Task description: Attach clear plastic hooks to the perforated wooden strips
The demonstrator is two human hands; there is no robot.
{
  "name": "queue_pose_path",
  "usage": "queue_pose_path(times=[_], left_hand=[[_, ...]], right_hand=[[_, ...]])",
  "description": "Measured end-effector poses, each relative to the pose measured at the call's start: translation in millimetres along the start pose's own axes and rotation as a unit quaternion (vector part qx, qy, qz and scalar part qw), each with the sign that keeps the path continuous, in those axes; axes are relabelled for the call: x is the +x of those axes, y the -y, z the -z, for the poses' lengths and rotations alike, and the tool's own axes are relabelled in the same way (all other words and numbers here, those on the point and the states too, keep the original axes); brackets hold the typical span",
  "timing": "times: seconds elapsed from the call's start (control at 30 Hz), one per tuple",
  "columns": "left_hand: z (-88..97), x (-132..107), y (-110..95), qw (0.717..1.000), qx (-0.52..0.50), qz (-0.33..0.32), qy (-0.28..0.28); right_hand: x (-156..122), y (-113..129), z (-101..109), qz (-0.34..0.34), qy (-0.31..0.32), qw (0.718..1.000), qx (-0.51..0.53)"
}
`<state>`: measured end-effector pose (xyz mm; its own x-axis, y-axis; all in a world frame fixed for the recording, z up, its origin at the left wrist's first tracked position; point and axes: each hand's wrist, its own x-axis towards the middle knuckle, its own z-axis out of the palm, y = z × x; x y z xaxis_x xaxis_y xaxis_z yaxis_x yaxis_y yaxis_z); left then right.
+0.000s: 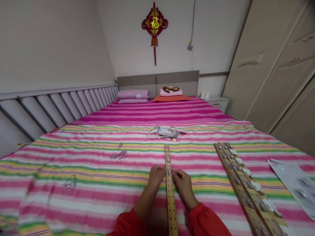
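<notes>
A long, narrow wooden strip (170, 203) with rows of small holes lies lengthwise on the striped bedspread in front of me. Small shiny metal fittings sit along its far part. From the left side, my left hand (157, 176) is closed, its fingertips pinching at a small metal fitting (168, 172) on the strip. My right hand (183, 184) meets the same fitting from the right, thumb and fingers bent together. The fitting's exact shape is too small to make out between the fingertips.
Wooden strips (237, 177) bearing metal fittings and white round pieces lie at right, beside a clear plastic bag (294, 183). Ahead is a pile of plastic packets (166, 131). Scraps (120, 154) and a clear crumpled piece (70, 182) lie left. A rail (61, 105) edges the bed.
</notes>
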<state>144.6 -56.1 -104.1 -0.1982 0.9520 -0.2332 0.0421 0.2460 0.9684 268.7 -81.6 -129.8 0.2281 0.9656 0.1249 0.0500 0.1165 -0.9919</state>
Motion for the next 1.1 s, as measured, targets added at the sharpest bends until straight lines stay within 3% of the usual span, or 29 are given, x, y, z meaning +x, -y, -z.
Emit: queue_pose_path(times=[0.2,0.3,0.37,0.47,0.6,0.7,0.8,0.9,1.0,1.1], left_hand=[[0.9,-7,0,1.0,-0.013,-0.016,0.001],[13.6,-9,-3,0.999,-0.011,-0.031,0.005],[32.5,-7,-6,0.999,0.001,-0.048,-0.018],[76.2,3,-14,0.991,0.036,-0.089,-0.097],[141.2,20,-19,0.96,0.102,-0.125,-0.228],[172.2,28,-17,0.94,0.147,-0.13,-0.279],[180.6,32,-13,0.921,0.234,-0.118,-0.289],[175.5,35,-12,0.898,0.331,-0.069,-0.281],[170.2,40,-12,0.889,0.349,-0.026,-0.293],[169.6,42,-12,0.888,0.344,-0.023,-0.305]], right_hand=[[-8,8,1,0.004,-0.018,1.0,0.023],[-14,19,4,0.011,-0.016,0.999,0.044],[-17,24,5,0.014,-0.025,0.999,0.041],[-17,24,6,0.008,-0.029,0.999,0.037],[-15,16,5,0.0,-0.028,0.999,0.032],[-13,11,5,0.0,-0.023,1.0,0.02],[-12,9,5,0.0,-0.022,1.0,0.014],[-12,9,5,-0.002,-0.025,1.0,0.017],[-12,10,4,-0.011,-0.027,0.999,0.016],[-14,11,3,-0.011,-0.027,0.999,0.018]])
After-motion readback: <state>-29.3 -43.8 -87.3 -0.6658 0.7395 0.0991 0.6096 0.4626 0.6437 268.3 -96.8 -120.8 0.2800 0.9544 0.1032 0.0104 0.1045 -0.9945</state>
